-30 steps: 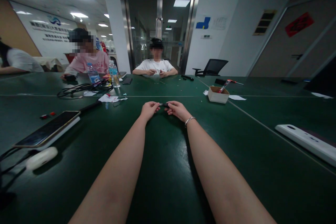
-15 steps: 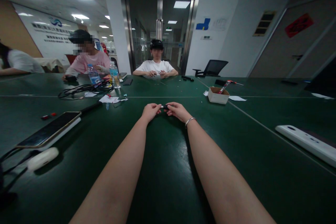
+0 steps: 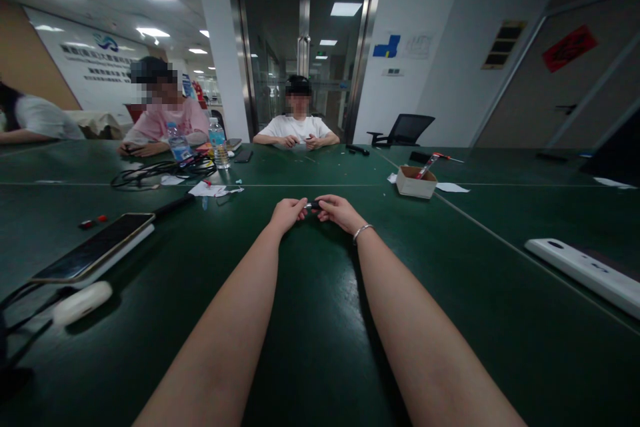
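Both of my arms reach forward over the dark green table (image 3: 320, 320). Between my fingertips is a small black stick with a silvery end (image 3: 314, 205), too small to name more exactly. My left hand (image 3: 289, 215) pinches its silvery end, while the fingers of my right hand (image 3: 342, 213) close on the black part. The fingers partly cover it, so I cannot tell whether it is one piece or two. A silver bracelet (image 3: 362, 233) circles my right wrist.
On the left lie a phone (image 3: 95, 250), a white rounded device (image 3: 83, 303) and black cables (image 3: 150, 173) near two bottles (image 3: 219, 145). An open box (image 3: 416, 185) stands right of my hands; a white power strip (image 3: 585, 273) lies far right. Several people sit around the table.
My hands stay almost in place, with slightly more of the silvery end showing. The person in pink has shifted their head and arms, with both hands now together on the table.
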A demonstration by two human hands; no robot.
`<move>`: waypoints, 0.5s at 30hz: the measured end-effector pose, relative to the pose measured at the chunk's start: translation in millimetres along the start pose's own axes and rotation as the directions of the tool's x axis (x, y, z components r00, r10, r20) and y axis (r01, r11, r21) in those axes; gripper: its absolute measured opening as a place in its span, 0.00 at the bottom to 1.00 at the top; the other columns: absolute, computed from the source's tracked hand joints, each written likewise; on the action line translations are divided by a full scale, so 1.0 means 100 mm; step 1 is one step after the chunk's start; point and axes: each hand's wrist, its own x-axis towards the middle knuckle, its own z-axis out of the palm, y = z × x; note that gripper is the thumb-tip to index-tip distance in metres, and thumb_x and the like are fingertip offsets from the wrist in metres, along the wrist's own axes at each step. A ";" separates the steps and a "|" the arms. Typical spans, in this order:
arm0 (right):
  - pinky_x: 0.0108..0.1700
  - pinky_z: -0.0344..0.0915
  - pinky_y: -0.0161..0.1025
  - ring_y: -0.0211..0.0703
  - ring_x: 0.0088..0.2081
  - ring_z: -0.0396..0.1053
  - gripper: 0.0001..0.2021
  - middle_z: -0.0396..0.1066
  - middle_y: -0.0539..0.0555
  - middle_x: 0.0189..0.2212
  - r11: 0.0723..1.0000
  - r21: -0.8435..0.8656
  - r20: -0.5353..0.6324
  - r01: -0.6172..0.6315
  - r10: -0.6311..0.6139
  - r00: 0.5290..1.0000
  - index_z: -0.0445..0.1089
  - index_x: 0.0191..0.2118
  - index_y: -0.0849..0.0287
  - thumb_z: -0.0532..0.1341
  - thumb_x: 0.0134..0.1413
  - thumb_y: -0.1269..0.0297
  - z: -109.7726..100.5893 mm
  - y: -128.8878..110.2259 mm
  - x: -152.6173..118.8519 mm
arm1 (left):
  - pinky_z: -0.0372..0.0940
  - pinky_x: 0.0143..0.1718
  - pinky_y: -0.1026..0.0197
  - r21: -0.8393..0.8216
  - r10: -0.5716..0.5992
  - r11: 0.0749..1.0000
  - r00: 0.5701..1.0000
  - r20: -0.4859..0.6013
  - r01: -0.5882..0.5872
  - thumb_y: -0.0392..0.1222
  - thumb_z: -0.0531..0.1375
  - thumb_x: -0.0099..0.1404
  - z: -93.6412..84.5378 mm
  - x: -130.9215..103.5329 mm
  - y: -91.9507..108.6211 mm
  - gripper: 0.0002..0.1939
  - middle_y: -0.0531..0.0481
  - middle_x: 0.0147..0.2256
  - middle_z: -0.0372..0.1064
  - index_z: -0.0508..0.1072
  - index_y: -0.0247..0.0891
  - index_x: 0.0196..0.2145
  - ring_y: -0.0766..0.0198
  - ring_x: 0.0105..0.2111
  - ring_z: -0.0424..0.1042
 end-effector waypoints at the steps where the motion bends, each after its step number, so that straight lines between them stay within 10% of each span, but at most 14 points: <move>1: 0.26 0.71 0.29 0.33 0.21 0.71 0.05 0.74 0.53 0.24 1.000 0.001 0.004 0.002 -0.002 1.000 0.69 0.40 0.64 0.60 0.58 0.77 0.00 -0.01 -0.01 | 0.59 0.26 0.64 0.010 -0.003 1.000 1.000 -0.003 0.003 0.57 0.53 0.62 0.00 0.00 0.00 0.23 0.50 0.19 0.69 0.73 0.35 0.23 0.68 0.19 0.65; 15: 0.27 0.71 0.29 0.32 0.22 0.71 0.06 0.74 0.52 0.24 1.000 0.001 0.054 0.001 -0.001 0.999 0.70 0.41 0.64 0.62 0.57 0.74 -0.02 -0.02 -0.02 | 0.58 0.25 0.63 0.079 -0.015 0.997 1.000 -0.019 0.016 0.60 0.52 0.61 -0.02 -0.03 0.02 0.25 0.51 0.19 0.68 0.72 0.36 0.22 0.67 0.19 0.64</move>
